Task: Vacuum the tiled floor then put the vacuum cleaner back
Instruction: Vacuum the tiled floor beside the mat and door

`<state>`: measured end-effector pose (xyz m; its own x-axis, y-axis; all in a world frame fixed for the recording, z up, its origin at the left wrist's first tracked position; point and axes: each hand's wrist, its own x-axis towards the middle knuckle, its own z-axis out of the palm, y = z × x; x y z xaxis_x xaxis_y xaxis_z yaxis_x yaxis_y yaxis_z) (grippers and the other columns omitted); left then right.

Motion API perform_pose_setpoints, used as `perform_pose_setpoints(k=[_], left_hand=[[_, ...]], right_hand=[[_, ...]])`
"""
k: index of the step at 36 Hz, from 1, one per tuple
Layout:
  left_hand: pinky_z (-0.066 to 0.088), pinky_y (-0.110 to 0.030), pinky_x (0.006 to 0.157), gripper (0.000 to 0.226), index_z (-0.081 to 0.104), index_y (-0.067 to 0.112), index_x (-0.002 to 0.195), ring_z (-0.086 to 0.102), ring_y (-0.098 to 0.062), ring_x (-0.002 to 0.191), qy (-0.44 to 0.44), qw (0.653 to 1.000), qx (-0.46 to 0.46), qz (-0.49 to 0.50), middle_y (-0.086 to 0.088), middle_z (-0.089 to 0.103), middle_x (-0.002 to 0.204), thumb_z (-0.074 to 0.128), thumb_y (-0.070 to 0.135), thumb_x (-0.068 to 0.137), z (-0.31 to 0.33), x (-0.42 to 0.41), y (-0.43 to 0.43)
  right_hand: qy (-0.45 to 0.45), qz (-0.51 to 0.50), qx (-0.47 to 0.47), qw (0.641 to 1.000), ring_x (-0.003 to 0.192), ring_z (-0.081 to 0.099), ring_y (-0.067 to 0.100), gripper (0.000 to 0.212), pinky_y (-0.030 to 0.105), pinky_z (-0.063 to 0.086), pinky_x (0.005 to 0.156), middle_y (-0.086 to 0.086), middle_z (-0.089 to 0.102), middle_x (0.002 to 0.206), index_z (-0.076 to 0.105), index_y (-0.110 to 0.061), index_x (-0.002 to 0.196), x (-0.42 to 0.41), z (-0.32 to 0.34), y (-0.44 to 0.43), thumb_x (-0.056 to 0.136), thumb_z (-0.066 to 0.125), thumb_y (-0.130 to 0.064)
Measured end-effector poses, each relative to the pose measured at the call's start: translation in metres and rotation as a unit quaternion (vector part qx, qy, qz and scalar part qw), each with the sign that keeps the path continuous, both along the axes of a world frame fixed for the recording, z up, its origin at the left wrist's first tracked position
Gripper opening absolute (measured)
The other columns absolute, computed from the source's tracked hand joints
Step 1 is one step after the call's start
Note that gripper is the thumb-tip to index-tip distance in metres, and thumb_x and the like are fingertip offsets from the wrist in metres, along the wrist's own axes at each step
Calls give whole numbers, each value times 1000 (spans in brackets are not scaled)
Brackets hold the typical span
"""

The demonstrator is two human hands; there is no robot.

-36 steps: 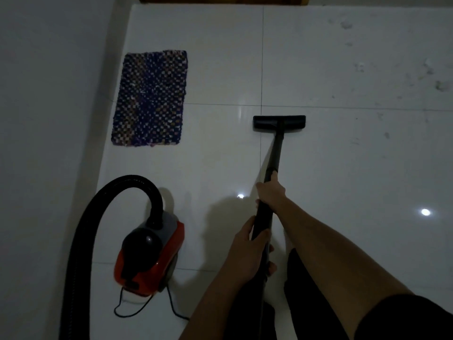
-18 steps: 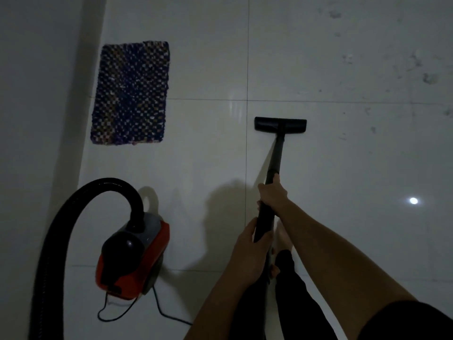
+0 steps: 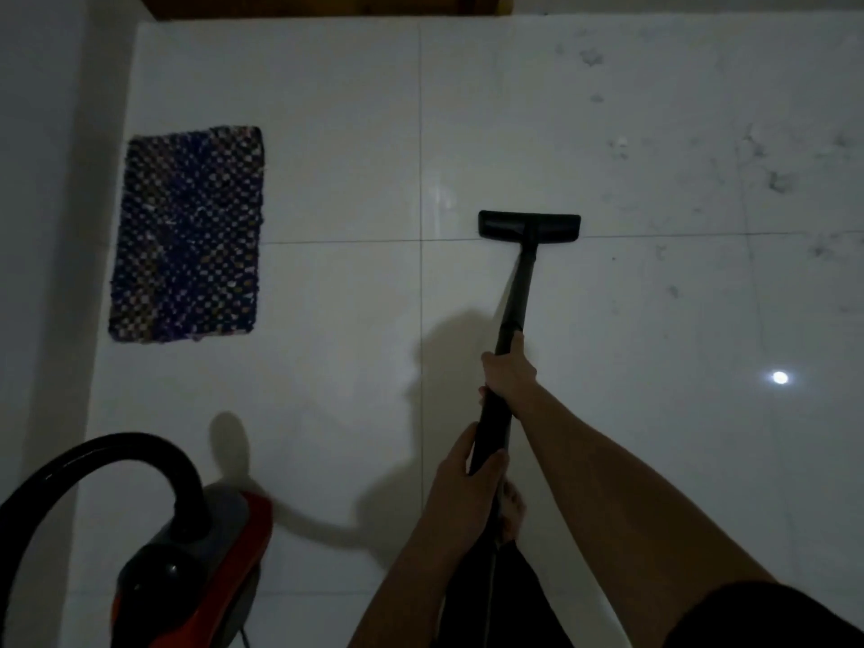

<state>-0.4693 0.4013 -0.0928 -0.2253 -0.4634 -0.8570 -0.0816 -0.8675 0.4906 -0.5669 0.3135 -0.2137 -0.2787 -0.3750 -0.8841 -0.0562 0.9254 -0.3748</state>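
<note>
A black vacuum wand [image 3: 520,292] runs from my hands forward to its flat floor nozzle [image 3: 529,226], which lies on a grout line of the white tiled floor [image 3: 327,133]. My right hand [image 3: 508,372] grips the wand higher up. Just below it, my left hand [image 3: 465,479] is wrapped round the lower end. The red and grey vacuum cleaner body [image 3: 196,568] stands at the lower left, with its thick black hose [image 3: 93,453] arching out to the left.
A blue checked woven mat [image 3: 187,236] lies by the left wall [image 3: 42,226]. Dust specks and marks dot the tiles at the upper right [image 3: 781,180]. A dark wooden edge [image 3: 327,2] runs along the top. My bare foot [image 3: 512,507] shows beneath my hands.
The nozzle has slid forward onto the grout line. The view has shifted, so the vacuum body now sits lower at the left edge.
</note>
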Motion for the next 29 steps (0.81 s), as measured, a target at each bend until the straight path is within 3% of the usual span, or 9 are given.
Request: perform_pose_setpoints(k=[4,7,14,18,23,27,29], left_hand=[[43,-26,44,46,39,26,140,49,-13,36,-20,1000,-5,-10,-7,57,67,50,19,96,-7,-28,-34],[43,-22,38,49,35,27,142,49,-12,34,-13,1000,9,-7,-10,56,73,50,20,96,-12,-45,-56],[46,-21,39,50,32,30,142,51,-14,44,-18,1000,14,-21,-12,57,80,50,22,96,-25,-82,-110],[46,-22,39,47,34,27,141,48,-12,38,5,1000,8,-13,-12,55,79,48,21,97,-36,-98,-149],[45,-22,38,50,34,28,142,48,-13,35,2,1000,14,-4,-12,57,75,51,21,96,-46,-114,-198],[51,-32,54,49,36,31,140,53,-15,45,-37,999,-10,-29,-9,65,78,52,25,94,-56,-124,-236],[51,-35,62,49,35,31,140,55,-15,52,-47,998,-18,-37,-10,68,90,52,26,95,-56,-131,-253]], right_hand=[[-3,1,-7,1000,52,53,21,74,33,52,52,16,55,95,0,-38,151,-29,-3,-34,95,45,-17],[-4,6,-8,1000,52,53,21,75,32,52,50,17,56,100,-1,-37,151,-49,-7,-58,95,44,-18],[-9,1,-1,1000,55,54,22,75,32,51,50,22,58,115,-2,-40,150,-87,-18,-113,96,44,-18],[-7,-3,-2,1000,53,54,22,76,30,47,46,20,57,110,-3,-42,150,-106,-26,-154,95,44,-16],[-3,12,-5,1000,56,53,22,78,25,43,41,24,56,122,-5,-41,150,-125,-36,-207,96,45,-16],[-7,17,-12,1000,57,54,23,79,27,46,44,23,55,122,-7,-42,149,-137,-41,-246,96,45,-16],[-10,18,-12,1000,58,54,23,79,28,46,45,24,55,121,-7,-42,149,-144,-43,-262,96,45,-16]])
